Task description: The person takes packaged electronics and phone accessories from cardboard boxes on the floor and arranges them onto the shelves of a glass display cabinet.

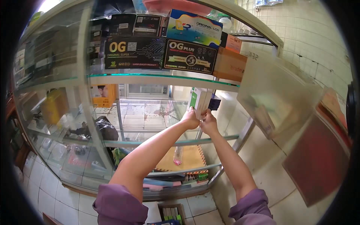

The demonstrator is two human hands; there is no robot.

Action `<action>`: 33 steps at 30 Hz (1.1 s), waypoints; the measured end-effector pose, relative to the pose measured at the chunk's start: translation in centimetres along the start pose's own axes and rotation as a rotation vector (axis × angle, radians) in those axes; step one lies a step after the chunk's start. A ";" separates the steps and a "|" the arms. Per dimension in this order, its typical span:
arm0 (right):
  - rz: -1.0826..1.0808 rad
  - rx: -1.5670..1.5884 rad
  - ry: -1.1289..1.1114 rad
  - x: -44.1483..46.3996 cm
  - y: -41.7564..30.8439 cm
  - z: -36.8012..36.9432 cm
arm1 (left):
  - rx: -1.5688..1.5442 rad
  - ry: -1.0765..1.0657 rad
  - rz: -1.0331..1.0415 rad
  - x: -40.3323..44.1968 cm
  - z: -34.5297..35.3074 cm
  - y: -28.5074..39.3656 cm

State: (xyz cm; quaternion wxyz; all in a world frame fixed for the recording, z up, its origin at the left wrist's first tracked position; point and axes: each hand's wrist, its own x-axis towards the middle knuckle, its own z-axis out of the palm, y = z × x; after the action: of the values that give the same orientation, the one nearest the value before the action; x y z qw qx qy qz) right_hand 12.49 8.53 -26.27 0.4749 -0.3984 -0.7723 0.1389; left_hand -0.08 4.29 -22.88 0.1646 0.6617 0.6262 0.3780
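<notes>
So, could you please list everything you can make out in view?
Glass display case: one, pale frame, ahead
OG box: one, black, upper shelf
OG Plus box: one, black, right of it
Original LCD box: one, mostly blue, above OG Plus
Cardboard box: one, brown, upper shelf's right end
Orange box: one, orange, below the upper shelf, left
Envelope: one, tan, striped edge, low in the case
Flat panel: one, dark red, far right
Other clutter: uncountable, mixed colours, around the case
White-and-green packaging: count unclear, between the hands
Sleeves: two, purple, bottom
Left hand, right hand: one each, bare, at the packaging
</notes>
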 end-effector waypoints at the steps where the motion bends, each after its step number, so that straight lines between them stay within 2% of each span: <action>1: 0.029 -0.023 -0.019 0.9 0.2 0.2 | -0.003 -0.032 -0.004 1.4 -0.1 -0.1; 4: -0.161 -0.318 0.000 4.3 2.6 0.8 | -0.008 -0.086 -0.042 5.2 -0.1 -0.4; 6: -0.016 -0.438 -0.039 6.9 3.7 0.7 | -0.063 -0.061 -0.085 8.1 1.1 -1.1; 7: 0.070 -0.491 -0.052 7.8 3.0 0.2 | 0.013 -0.036 -0.124 8.4 0.9 -0.5; 9: 0.168 -0.541 -0.098 8.8 1.0 -0.7 | -0.052 0.046 0.115 10.5 1.8 -1.3; 10: 0.117 -0.433 -0.122 9.7 1.9 -0.2 | -0.086 0.087 0.231 11.3 2.0 -1.8; 11: 0.067 -0.325 -0.144 10.7 3.3 0.3 | -0.286 0.033 0.143 12.0 2.3 -2.1; 12: 0.021 -0.215 -0.167 11.2 3.7 0.7 | -0.228 0.009 0.178 12.7 2.5 -2.7; 13: 0.165 -0.089 -0.295 10.9 1.5 0.2 | -0.170 -0.016 0.212 13.3 2.6 -3.3; 15: 0.127 0.205 -0.340 13.9 8.0 3.7 | -0.077 0.008 0.329 12.5 1.4 -3.3; 17: -0.106 -0.080 -0.325 14.6 9.1 4.5 | -0.018 0.044 0.398 13.2 1.1 -5.1; 20: -0.110 -0.345 -0.330 13.2 5.5 4.1 | 0.100 0.065 0.511 14.7 1.1 -7.4; 22: -0.183 -0.525 -0.453 13.0 4.2 3.8 | 0.210 0.033 0.588 14.7 0.8 -7.7; 23: -0.220 -0.613 -0.517 12.6 3.8 3.8 | 0.279 -0.035 0.479 14.5 0.7 -7.7; 25: 0.005 -0.450 -0.428 11.3 4.1 4.6 | 0.417 -0.169 0.263 12.2 -0.9 -5.5; 26: 0.113 -0.368 -0.381 10.7 3.9 4.6 | 0.516 -0.170 0.250 12.2 -0.2 -5.6; 27: 0.147 -0.374 -0.528 10.3 2.7 3.8 | 0.614 -0.173 0.238 11.6 0.4 -5.2; 30: 0.121 -0.337 -0.454 7.9 2.1 3.8 | 0.620 -0.419 0.178 9.9 -0.3 -4.6; 33: 0.110 -0.424 -0.488 4.8 -0.8 2.1 | 0.802 -0.493 0.297 5.8 -0.6 -4.2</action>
State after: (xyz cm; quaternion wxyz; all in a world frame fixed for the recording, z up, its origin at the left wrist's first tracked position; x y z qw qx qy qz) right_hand 9.19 12.00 -23.88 0.1740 -0.4845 -0.8524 0.0917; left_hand -3.90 10.34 -23.66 -0.0157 0.8249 0.5636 -0.0412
